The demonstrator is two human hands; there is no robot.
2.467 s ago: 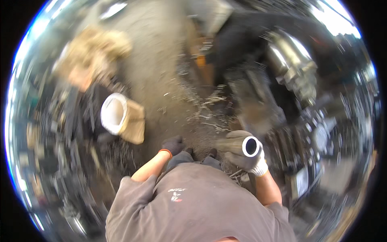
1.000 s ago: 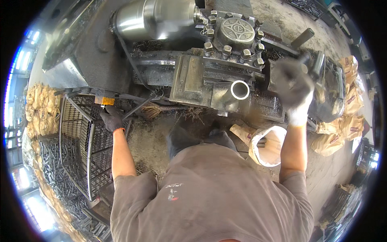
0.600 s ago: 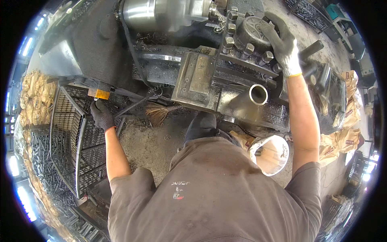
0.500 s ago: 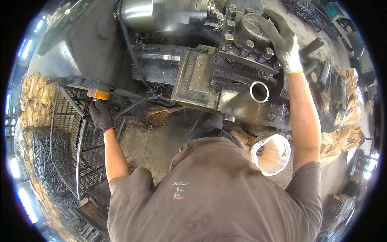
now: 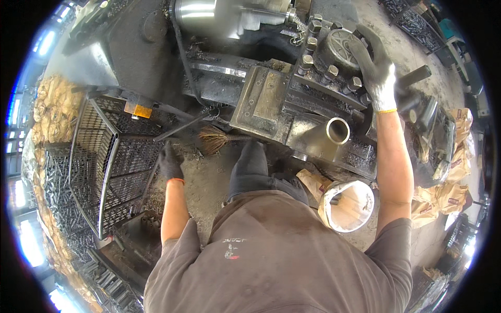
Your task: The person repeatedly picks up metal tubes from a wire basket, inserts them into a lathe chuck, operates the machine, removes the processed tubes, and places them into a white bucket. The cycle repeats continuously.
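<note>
My right hand (image 5: 377, 70), in a grey and white glove with a yellow cuff, curls round the right edge of a round metal cap (image 5: 343, 48) on the lathe's tool post. Several square-headed bolts (image 5: 307, 62) surround that cap. My left hand (image 5: 170, 161), in a dark glove with an orange cuff, is just below the lower end of a slanted metal lever (image 5: 180, 128). Its dark fingers blend together, so neither their closure nor contact with the lever is clear. An orange block (image 5: 138, 109) sits on the machine to the left of the lever.
A shiny cylinder (image 5: 195, 13) is at the top of the lathe. A hollow metal tube (image 5: 336, 131) angles up near me. A wire basket (image 5: 107, 167), a straw broom (image 5: 213, 140), a lined white bucket (image 5: 348, 207) and brown paper sacks (image 5: 459, 146) stand around.
My left hand has moved right and slightly down, away from the orange block to below the lever. My right hand stays at the round cap while the whole view has shifted a little.
</note>
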